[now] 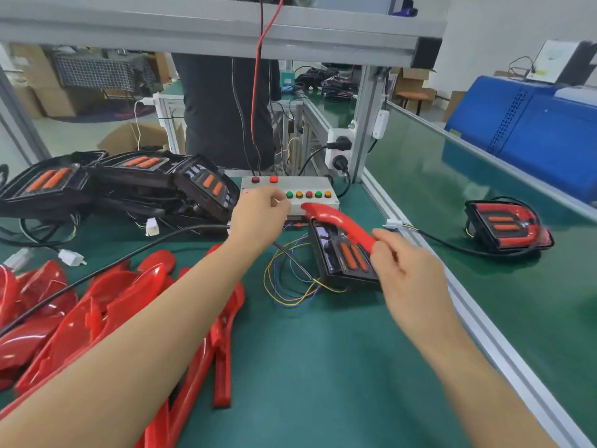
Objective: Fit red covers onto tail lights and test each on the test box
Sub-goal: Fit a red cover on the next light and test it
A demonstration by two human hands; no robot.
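So the right hand (403, 263) is pinching the near end of a red cover (339, 223), thumb and fingers curled round it, with the cover slanting up and away over the black tail light (345, 253) that sits on the green mat (323, 350) just in front of the test box (310, 185). The cover looks only partly over the lamp — not seated yet, as far as I can tell.

The left hand (258, 215) is up at the box's near-left edge, fingers curled in. It could be holding a plug or lead there, but I honestly can't tell what (if anything) is in it; the view is a bit blurry.

Handling-wise, my guess is the cover is a thin, light moulded shell: glossy, so probably a bit slippery, and stiff enough to snap on but easy to scuff or crack at the narrow tip. I'd hold it by the edges near the ends rather than squeezing the middle. The lamp housing looks chunkier and heavier — steady that by its black body, not by the loose coloured wires (290, 279) trailing off it.

There's a pile of spare red covers (97, 302) on the left, a stack of uncovered tail lights (129, 182) behind them, and one finished tail light (507, 227) off to the right on the conveyor belt (484, 189).
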